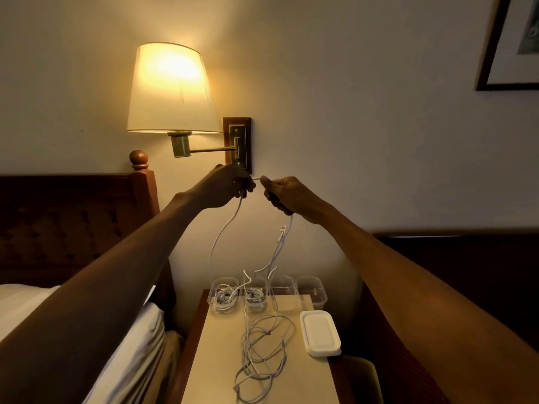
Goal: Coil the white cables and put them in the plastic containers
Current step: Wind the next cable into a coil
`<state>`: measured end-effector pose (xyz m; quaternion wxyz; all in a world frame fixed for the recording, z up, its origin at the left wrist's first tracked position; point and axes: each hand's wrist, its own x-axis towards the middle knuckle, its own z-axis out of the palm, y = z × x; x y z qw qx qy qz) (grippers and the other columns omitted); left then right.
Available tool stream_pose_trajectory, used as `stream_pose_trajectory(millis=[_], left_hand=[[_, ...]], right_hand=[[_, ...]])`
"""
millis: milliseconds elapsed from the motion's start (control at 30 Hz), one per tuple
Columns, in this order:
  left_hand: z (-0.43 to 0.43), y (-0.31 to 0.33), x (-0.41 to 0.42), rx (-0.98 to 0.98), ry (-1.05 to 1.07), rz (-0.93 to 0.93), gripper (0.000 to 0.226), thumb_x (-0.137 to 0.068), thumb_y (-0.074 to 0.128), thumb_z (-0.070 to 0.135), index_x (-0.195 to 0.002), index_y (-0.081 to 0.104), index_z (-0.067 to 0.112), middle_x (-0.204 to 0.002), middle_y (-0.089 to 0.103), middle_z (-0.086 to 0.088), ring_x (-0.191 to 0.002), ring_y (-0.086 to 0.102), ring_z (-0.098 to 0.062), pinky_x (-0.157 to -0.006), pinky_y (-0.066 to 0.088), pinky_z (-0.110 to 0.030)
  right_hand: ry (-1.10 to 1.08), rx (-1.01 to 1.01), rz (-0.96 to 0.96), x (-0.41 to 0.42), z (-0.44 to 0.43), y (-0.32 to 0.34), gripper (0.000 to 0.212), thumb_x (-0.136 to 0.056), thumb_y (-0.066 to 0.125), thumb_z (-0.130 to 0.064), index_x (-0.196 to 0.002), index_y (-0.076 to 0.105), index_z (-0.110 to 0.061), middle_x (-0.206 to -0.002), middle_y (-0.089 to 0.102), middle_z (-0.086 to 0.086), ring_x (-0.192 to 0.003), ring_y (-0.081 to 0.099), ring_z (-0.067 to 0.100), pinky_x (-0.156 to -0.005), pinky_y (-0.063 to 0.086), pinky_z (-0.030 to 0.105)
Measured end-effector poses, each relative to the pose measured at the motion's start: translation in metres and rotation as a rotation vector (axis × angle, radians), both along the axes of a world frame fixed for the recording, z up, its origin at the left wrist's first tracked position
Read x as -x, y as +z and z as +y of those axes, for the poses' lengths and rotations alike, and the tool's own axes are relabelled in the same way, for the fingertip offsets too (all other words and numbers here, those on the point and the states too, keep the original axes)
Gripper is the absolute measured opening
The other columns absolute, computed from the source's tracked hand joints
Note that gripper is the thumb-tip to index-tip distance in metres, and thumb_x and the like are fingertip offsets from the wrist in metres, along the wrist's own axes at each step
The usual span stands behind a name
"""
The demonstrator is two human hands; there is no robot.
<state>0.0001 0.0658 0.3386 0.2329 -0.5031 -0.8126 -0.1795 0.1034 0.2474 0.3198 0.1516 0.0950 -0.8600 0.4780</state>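
Observation:
My left hand [226, 185] and my right hand [287, 195] are raised in front of the wall, close together, each pinching the same white cable [224, 228]. A short arc of it spans between them. From each hand a strand hangs down toward the nightstand [215, 360]. A loose tangle of white cables [262, 354] lies on the nightstand top. Several clear plastic containers stand in a row at its far edge: the two on the left [223, 295] [254, 297] hold coiled cables, the two on the right [282, 287] [310, 291] look empty.
A stack of white lids [320, 333] lies on the nightstand's right side. A lit wall lamp [172, 91] on a swing arm hangs just above my hands. A bed with a wooden headboard [73, 223] is at the left, a dark headboard [455, 266] at the right.

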Motion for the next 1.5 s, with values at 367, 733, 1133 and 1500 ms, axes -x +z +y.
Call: stream_pose_trajectory(millis=[367,733,1133,1500], left_hand=[[-0.022,0.019,0.011,-0.318,0.321,0.051,0.014,-0.097,0.053,0.003,-0.103,0.065,0.006,-0.103,0.067,-0.007,-0.065,0.062,-0.007,-0.054,0.046,-0.014],[0.01,0.002,-0.029,0.275,0.182,-0.62,0.028,-0.1,0.05,0.011,-0.119,0.065,0.026,-0.075,0.06,-0.002,-0.055,0.048,-0.012,-0.05,0.044,-0.023],[0.015,0.075,-0.072,0.326,-0.001,-0.255,0.012,-0.092,0.064,0.016,-0.092,0.076,0.016,-0.067,0.066,0.008,-0.048,0.057,0.0,-0.049,0.045,-0.015],[-0.018,0.081,-0.046,-0.149,-0.161,-0.265,0.009,-0.085,0.074,0.012,-0.093,0.076,0.007,-0.077,0.07,0.004,-0.065,0.062,-0.001,-0.058,0.048,-0.012]], right_hand=[[0.251,0.472,-0.194,-0.017,0.004,0.016,0.044,-0.103,0.035,-0.045,-0.07,0.043,-0.017,-0.06,0.033,-0.002,-0.049,0.024,0.009,-0.045,0.022,0.021],[0.305,1.308,-0.011,-0.009,0.003,0.036,0.035,-0.106,0.034,-0.018,-0.128,0.049,0.005,-0.098,0.07,0.018,-0.077,0.072,0.02,-0.063,0.059,0.022],[0.052,0.35,-0.166,0.002,0.001,0.015,0.032,-0.104,0.036,-0.009,-0.121,0.046,0.016,-0.136,0.043,0.037,-0.125,0.049,0.046,-0.104,0.045,0.041],[0.371,0.617,-0.291,-0.029,-0.021,0.015,0.05,-0.108,0.02,-0.026,-0.132,0.05,0.006,-0.082,0.072,0.005,-0.045,0.044,0.009,-0.05,0.036,0.013]])
